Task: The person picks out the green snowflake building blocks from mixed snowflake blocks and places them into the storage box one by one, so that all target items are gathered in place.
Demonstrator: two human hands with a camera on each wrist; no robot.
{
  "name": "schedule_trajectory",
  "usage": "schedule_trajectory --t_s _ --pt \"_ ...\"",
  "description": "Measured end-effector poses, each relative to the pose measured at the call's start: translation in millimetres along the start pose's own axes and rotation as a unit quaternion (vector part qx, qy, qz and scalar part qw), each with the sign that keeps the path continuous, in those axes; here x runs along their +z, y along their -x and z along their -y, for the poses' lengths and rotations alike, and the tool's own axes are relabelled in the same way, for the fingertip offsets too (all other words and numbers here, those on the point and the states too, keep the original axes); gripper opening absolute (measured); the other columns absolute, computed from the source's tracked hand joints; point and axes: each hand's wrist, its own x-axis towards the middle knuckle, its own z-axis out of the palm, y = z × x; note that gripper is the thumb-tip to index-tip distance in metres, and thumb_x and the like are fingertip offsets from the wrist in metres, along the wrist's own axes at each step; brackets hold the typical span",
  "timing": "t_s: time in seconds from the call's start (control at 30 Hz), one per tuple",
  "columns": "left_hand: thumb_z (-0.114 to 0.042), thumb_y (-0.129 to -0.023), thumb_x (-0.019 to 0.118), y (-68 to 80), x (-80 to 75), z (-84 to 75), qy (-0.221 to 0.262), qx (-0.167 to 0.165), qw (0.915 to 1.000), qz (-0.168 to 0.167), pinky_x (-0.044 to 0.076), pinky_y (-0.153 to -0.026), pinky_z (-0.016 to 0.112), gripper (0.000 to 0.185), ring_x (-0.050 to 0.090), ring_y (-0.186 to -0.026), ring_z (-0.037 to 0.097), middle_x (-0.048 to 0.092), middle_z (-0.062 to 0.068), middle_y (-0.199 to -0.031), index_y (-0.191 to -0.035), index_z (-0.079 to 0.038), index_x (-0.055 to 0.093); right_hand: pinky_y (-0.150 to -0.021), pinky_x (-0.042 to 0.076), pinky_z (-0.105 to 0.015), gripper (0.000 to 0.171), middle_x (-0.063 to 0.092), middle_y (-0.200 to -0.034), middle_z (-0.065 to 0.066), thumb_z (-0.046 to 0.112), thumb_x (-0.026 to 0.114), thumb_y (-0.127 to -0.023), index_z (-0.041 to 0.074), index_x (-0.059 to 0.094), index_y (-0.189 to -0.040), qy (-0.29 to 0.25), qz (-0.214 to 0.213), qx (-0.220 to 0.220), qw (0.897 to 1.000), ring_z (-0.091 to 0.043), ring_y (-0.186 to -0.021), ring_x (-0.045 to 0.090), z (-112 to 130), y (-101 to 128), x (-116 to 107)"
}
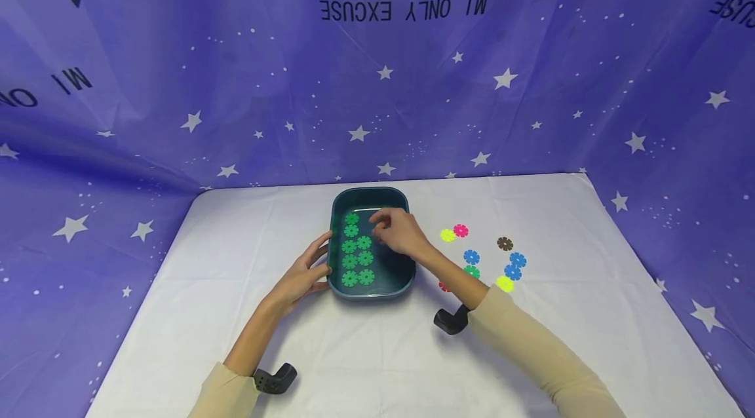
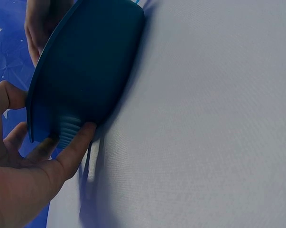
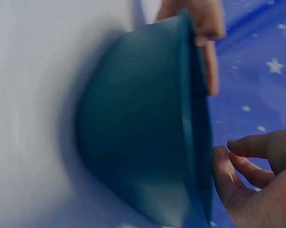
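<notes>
A dark teal basin (image 1: pixel 371 294) stands on the white cloth, with several green notched discs (image 1: pixel 349 261) in two columns on its left floor. My left hand (image 1: pixel 302 277) holds the basin's left side; in the left wrist view, its fingers (image 2: pixel 75 148) lie along the outer wall and a bent digit meets the rim. Over the basin hovers my right hand (image 1: pixel 398 231), its bent fingers pointing left, near the upper discs. Thumb and fingertips are close together in the right wrist view, with no disc visible between them.
Loose notched discs lie right of the basin: yellow (image 1: pixel 447 235), pink (image 1: pixel 461 230), brown (image 1: pixel 504 244), several blue (image 1: pixel 471 257), and a green disc (image 1: pixel 471 270). A red disc (image 1: pixel 444 286) is partly hidden by the right forearm. A purple star-printed curtain (image 1: pixel 360 97) surrounds the table.
</notes>
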Motion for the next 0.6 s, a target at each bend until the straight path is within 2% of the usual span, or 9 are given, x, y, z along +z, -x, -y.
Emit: schedule_trajectory --t_s 0.13,0.3,0.4,0.6 --pt "0.000 -0.091 0.052 0.0 0.4 -0.5 -0.005 0.000 1.0000 -0.003 0.048 -0.097 0.050 0.080 0.044 -0.132 0.041 0.015 0.017 -0.163 -0.160 -0.027 0.022 -0.067 0.056 -0.030 0.024 0.068 -0.088 -0.005 0.004 0.068 -0.089 0.003 0.071 -0.112 -0.025 -0.010 0.010 1.000 -0.021 -0.077 0.069 -1 18 -32" --pt "0.000 -0.090 0.052 0.1 -0.2 -0.5 -0.008 0.001 1.0000 -0.001 0.048 -0.097 0.050 0.080 0.043 -0.132 0.042 0.014 0.018 -0.163 -0.160 -0.026 0.022 -0.075 0.058 -0.040 0.026 0.070 -0.095 -0.008 0.007 0.069 -0.091 0.002 0.069 -0.116 -0.038 -0.028 0.028 0.998 -0.025 -0.083 0.068 -17 43 -69" --pt "0.000 -0.091 0.052 0.4 0.0 -0.9 -0.006 0.002 1.0000 0.002 0.048 -0.098 0.050 0.080 0.043 -0.132 0.042 0.013 0.018 -0.163 -0.160 -0.025 0.021 -0.077 0.058 -0.044 0.026 0.070 -0.097 -0.009 0.010 0.069 -0.092 0.003 0.069 -0.117 -0.028 -0.043 0.034 0.998 -0.024 -0.083 0.067 -32 60 -88" --pt "0.000 -0.090 0.052 1.1 1.4 -1.3 0.000 0.000 1.0000 -0.004 0.049 -0.097 0.049 0.080 0.046 -0.130 0.041 0.014 0.017 -0.163 -0.160 -0.027 0.023 -0.075 0.055 -0.037 0.028 0.070 -0.099 -0.008 0.012 0.069 -0.092 0.002 0.068 -0.118 0.023 -0.073 0.041 0.996 -0.027 -0.089 0.065 -70 95 -112"
